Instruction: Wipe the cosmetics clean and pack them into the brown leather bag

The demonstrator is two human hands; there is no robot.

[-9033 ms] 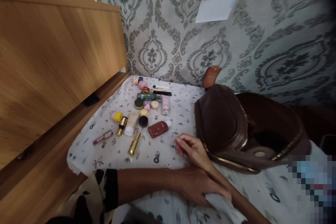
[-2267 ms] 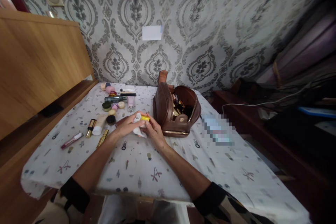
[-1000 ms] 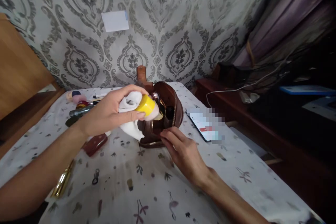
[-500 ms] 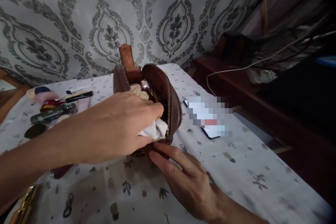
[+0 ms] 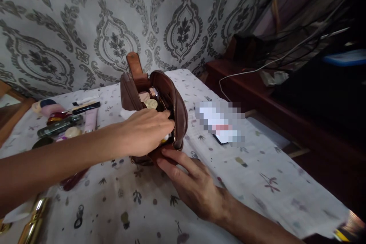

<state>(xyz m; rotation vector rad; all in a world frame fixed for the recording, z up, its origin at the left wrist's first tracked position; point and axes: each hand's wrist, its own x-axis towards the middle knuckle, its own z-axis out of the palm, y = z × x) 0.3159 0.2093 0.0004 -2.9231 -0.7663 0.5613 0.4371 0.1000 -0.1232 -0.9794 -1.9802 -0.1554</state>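
An unzipped brown cosmetic bag (image 5: pixel 181 122) sits on the patterned cloth, its strap tab (image 5: pixel 134 65) standing up at the back. My left hand (image 5: pixel 145 129) reaches across into its opening, fingers curled and their tips hidden inside. A bit of white material (image 5: pixel 127 114) shows behind that wrist, and something white and yellow (image 5: pixel 166 138) peeks out below the fingers. Inside the bag lie a round pale item (image 5: pixel 151 103) and other small cosmetics. My right hand (image 5: pixel 194 187) grips the bag's near end between thumb and fingers.
Left of the bag lie a dark green tube (image 5: pixel 60 126), a pink tube (image 5: pixel 90 119), a black-handled brush (image 5: pixel 87 108) and makeup sponges (image 5: pixel 47 107). Gold-coloured containers (image 5: pixel 34 221) stand at the lower left. A phone (image 5: pixel 220 122) lies right of the bag, beside a dark wooden ledge (image 5: pixel 214 72) with cables.
My left hand has moved deeper into the bag; the white material once under its fingers now shows behind the wrist. My right hand keeps its hold. The view has shifted slightly.
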